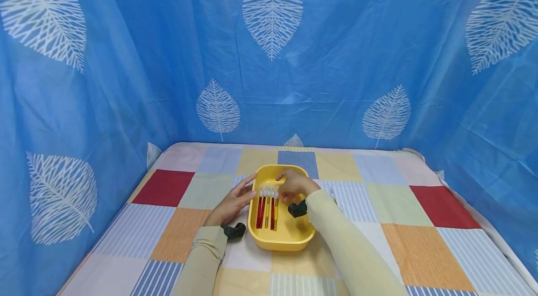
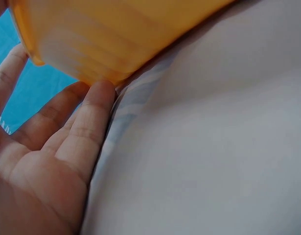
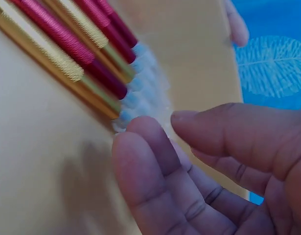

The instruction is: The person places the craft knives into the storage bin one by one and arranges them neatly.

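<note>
Several slim metallic craft knives (image 1: 267, 212), red and gold with knurled grips and clear-capped ends, lie side by side in a yellow plastic tray (image 1: 279, 243). My right hand (image 1: 293, 183) is over the tray, beside the capped ends. In the right wrist view, its thumb (image 3: 209, 127) and fingers stand apart close to those caps, with nothing seen between them. The left hand (image 1: 232, 203) rests against the tray's left side with spread fingers. In the left wrist view, the fingertips (image 2: 101, 93) are right at the tray's lower wall.
A patchwork cloth (image 1: 176, 230) covers the table. Another slim gold and clear piece (image 1: 335, 200) lies on it right of the tray, partly behind the right forearm. Blue leaf-patterned curtains (image 1: 336, 76) close off the back and both sides.
</note>
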A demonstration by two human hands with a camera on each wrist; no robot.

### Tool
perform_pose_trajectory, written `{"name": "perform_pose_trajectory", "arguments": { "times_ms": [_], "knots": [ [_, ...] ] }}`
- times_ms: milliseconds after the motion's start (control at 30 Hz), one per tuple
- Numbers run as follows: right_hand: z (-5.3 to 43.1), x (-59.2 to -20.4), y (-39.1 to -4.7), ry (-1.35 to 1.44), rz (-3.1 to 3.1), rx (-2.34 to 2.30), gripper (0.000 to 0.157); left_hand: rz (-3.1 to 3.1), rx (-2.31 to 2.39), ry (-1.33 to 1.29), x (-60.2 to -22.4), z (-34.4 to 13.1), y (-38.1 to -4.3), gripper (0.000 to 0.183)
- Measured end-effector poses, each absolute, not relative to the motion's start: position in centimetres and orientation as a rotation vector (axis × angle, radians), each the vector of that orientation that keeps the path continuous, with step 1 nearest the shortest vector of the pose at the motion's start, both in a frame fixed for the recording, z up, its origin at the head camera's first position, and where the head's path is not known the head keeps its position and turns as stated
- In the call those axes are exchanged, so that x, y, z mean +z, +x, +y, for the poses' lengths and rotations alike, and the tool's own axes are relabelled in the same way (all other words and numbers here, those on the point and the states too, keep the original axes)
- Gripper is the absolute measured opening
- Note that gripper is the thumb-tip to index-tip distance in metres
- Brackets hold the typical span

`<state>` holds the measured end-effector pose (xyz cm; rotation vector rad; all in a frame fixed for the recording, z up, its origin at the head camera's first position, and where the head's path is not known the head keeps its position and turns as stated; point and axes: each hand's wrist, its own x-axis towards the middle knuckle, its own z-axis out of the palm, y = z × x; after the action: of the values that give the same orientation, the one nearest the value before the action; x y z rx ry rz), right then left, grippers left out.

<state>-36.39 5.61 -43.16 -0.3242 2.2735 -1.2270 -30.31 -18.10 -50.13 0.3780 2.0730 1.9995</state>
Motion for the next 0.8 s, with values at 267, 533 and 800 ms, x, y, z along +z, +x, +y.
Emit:
{"name": "perform_pose_trajectory", "arguments": {
  "times_ms": [267,533,800],
  "knots": [
    [6.4,-42.6,-36.5,-0.433,2.323,-1.274,0.037,2.063,2.009,0.374,-50.2,-18.1,-30.3,0.071],
    [7.5,-42.0,-36.3,-0.575,2.313,-1.355,0.038,2.07,2.009,0.375,-50.3,-18.0,-30.4,0.071],
    [9.0,-41.4,-35.7,-0.7,2.283,-1.466,0.036,2.073,2.013,0.38,-50.4,-18.1,-30.5,0.072]
  ]
}}
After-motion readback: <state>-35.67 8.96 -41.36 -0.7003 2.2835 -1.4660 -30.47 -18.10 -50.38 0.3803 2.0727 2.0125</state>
